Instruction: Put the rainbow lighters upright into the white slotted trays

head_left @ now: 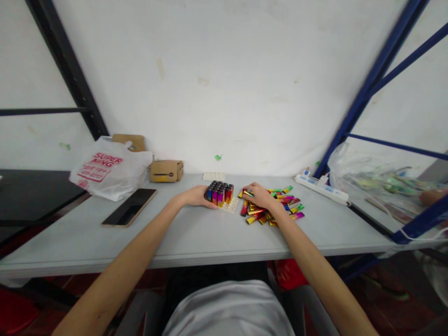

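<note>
Upright lighters point(217, 193) with black tops and shiny rainbow bodies stand packed in a pale plastic tray point(232, 206), filling its left part. My left hand point(199, 196) is closed round the left side of this block, its thumb along the front and its other fingers mostly hidden behind. Right of the tray lies a loose heap of metallic lighters point(259, 215) in red, gold, green and purple. Over the heap's left edge, my right hand point(259, 195) is closed with a gold-green lighter point(248, 192) at its fingers.
A second pale tray point(213, 176) lies by the wall. To the left are a phone point(129, 208), a white plastic bag point(111, 168) and a cardboard box point(166, 171). A power strip point(322, 188) runs along the right side, near a blue metal frame point(366, 93) and another clear bag.
</note>
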Demonstrator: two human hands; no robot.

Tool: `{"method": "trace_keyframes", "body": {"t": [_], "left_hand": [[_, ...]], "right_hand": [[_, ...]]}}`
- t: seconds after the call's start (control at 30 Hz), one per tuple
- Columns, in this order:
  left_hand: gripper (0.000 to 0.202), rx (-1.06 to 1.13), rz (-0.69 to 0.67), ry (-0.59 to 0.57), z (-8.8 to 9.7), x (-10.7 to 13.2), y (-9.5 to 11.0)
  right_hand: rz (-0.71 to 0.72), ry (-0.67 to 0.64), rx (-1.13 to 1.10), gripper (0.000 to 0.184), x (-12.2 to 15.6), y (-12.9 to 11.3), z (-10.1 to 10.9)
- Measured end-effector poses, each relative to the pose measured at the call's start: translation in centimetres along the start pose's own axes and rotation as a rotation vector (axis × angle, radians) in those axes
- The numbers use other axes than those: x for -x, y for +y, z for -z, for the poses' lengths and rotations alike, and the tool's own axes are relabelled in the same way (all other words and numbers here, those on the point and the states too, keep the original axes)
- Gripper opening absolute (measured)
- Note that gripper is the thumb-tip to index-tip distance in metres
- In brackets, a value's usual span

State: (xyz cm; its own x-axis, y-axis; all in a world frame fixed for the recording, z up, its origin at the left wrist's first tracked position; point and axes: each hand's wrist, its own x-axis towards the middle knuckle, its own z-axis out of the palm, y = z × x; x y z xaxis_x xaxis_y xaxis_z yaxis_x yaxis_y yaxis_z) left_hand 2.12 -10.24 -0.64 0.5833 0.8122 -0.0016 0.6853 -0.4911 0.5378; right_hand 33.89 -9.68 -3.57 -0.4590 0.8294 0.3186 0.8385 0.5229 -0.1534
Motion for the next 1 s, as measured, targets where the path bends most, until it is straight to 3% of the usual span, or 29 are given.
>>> {"method": "trace_keyframes", "body": {"t": [0.17, 0.37, 0.5, 0.6, 0.83, 1.0], "left_hand": [[0.077, 0.008, 0.007, -0.009, 0.0, 0.0, 0.1], [0.081, -0.013, 0.027, -0.001, 0.2, 0.3, 0.6], [0.081, -0.012, 0.018, -0.002, 0.3, 0.4, 0.8], [0.080, -0.013, 0.017, -0.001, 0.3, 0.5, 0.8], [0.085, 0.000, 0.029, -0.005, 0.4, 0.6, 1.2], [0.085, -0.013, 0.022, 0.000, 0.3, 0.5, 0.9]], "right_hand": [[-0.018, -0.028, -0.071, 0.026, -0.4, -0.1, 0.2], [-0.100, 0.119, -0.055, 0.041, 0.5, 0.0, 0.2], [-0.108, 0.061, -0.050, 0.027, 1.1, 0.4, 0.3], [-0.099, 0.143, -0.097, 0.023, 1.0, 0.4, 0.4], [-0.176, 0.339, -0.301, 0.039, 0.7, -0.7, 1.4], [-0.158, 0.305, -0.499, 0.050, 0.8, -1.5, 1.6]]}}
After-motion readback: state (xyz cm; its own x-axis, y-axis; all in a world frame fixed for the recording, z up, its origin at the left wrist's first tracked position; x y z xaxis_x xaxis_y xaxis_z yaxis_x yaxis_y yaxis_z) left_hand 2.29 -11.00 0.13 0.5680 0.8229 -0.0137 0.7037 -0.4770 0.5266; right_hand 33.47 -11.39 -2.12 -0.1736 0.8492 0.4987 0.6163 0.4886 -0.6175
